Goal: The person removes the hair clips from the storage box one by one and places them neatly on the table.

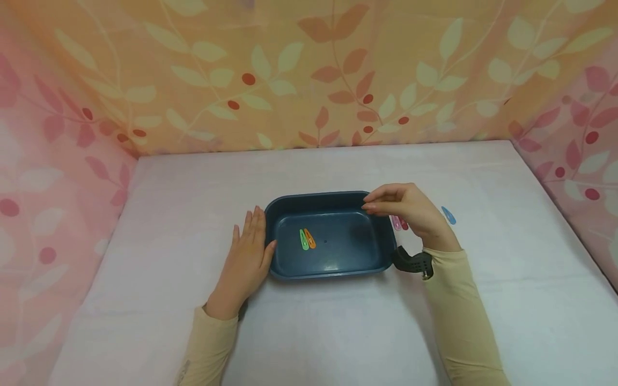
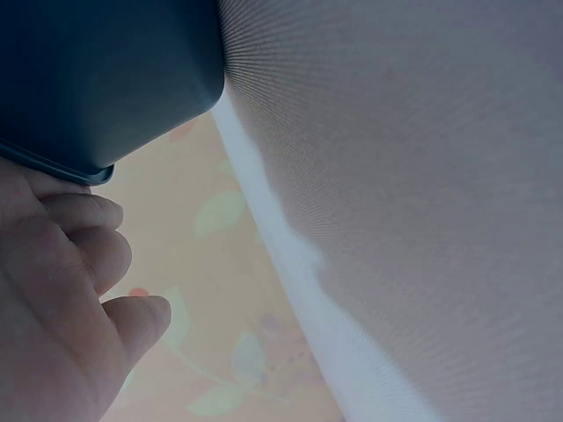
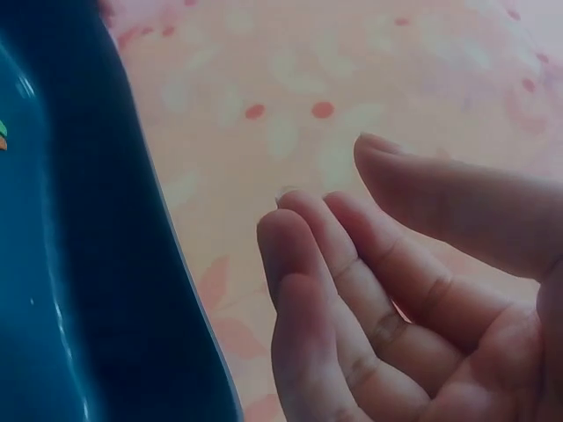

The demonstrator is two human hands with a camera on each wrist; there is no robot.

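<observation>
A dark blue plastic tray (image 1: 347,257) stands on the white-covered table, with a green snap hair clip (image 1: 303,239) and an orange one (image 1: 310,239) side by side on its floor. My left hand (image 1: 247,262) rests along the tray's left side, fingers extended, thumb at the rim; the left wrist view shows this hand (image 2: 53,290) against the tray wall. Over the tray's right rim hovers my right hand (image 1: 410,214), its fingers loosely bent. In the right wrist view a gap shows between thumb and fingers (image 3: 299,255), with nothing held.
Right of the tray lie a pink hair clip (image 1: 396,222) and a red one (image 1: 404,224), partly hidden by the right hand. Farther right is a blue hair clip (image 1: 448,215). A black strap (image 1: 412,261) hangs at the right wrist. Patterned cloth (image 1: 280,123) borders the table.
</observation>
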